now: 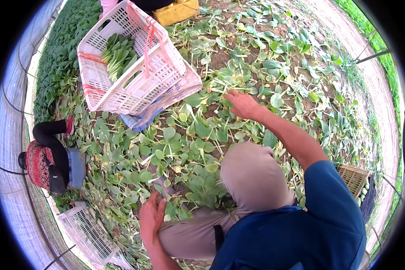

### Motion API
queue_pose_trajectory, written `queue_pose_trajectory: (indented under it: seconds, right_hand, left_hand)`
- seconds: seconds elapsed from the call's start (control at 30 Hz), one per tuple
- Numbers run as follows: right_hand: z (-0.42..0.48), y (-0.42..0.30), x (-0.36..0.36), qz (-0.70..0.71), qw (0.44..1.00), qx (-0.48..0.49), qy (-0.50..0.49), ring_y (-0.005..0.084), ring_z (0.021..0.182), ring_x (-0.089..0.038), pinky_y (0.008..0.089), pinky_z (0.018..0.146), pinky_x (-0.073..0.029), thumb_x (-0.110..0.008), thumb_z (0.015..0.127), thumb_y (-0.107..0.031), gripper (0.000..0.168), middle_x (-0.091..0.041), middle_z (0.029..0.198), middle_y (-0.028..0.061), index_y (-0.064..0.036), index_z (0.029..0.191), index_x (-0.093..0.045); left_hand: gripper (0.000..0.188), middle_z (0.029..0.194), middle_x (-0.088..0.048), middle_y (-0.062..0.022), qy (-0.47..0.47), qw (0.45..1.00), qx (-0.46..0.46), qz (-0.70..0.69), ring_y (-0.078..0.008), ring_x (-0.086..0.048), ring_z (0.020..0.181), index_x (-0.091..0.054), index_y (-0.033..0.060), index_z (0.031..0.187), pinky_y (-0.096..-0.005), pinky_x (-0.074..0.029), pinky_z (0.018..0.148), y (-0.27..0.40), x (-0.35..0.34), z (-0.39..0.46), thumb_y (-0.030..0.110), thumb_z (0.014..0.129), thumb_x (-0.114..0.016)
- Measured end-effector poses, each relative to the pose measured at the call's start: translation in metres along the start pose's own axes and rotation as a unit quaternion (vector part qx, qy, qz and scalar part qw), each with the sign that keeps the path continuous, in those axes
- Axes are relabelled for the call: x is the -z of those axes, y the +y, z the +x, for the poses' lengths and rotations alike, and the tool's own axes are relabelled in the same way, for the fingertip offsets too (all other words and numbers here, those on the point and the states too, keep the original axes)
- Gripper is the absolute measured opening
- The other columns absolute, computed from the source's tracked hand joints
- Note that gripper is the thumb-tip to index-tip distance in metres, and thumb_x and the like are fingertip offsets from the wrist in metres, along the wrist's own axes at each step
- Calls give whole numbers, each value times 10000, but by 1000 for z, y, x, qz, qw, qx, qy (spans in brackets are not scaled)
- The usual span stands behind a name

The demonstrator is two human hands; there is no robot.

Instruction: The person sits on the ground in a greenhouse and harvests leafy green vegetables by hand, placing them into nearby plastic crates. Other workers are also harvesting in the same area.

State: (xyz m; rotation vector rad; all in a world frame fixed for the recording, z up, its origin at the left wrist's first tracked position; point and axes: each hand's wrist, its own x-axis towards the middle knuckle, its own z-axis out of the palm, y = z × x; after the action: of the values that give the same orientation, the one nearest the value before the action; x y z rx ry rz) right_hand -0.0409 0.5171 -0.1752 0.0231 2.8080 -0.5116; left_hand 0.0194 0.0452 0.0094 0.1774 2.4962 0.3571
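My right hand (242, 104) reaches out over a litter of cut leaves and pale stalks (219, 88), its fingers extended and nothing seen in them. Close to my bent left leg (192, 236), my left hand (153, 212) hangs above leafy greens (131, 184), thumb apart from the fingers and no object visible in it. Ahead to the left stands a white plastic crate (121, 98), tilted in view, with pink ties on its rim. Inside it lies a bunch of leafy greens (119, 55). Under the crate is a blue and whitish sheet or board (145, 118).
A person (42, 162) sits on a blue box (77, 167) at left, near another white crate (89, 233). Another person, partly cut off, is beside a yellow crate (177, 12). A tan crate (353, 179) stands at right. Dense greens (62, 57) grow at upper left.
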Motion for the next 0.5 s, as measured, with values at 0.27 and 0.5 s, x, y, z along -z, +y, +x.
queue_pose_trajectory:
  seconds: [0.27, 0.5]
  right_hand:
    - [39, 14, -45, -291, 941, 174, -18, 292, 1386, -456, 450, 1074, -441, -649, 912, -171, 561, -387, 1594, 87, -161, 1461, -535]
    - [63, 30, -67, -344, 929, 124, -57, 231, 1111, -648, 377, 790, -523, -652, 910, -196, 196, -682, 1174, 63, -132, 1070, -748]
  left_hand:
    - [395, 912, -740, -254, -1, 999, 23, -22, -417, -725, 864, -663, -24, 1246, -485, -549, 808, 13, 5, -7, 261, 973, -653]
    - [401, 882, -740, -247, -1, 1000, 24, -2, -404, -728, 850, -664, -28, 1255, -474, -551, 802, 18, 4, -7, 248, 963, -666]
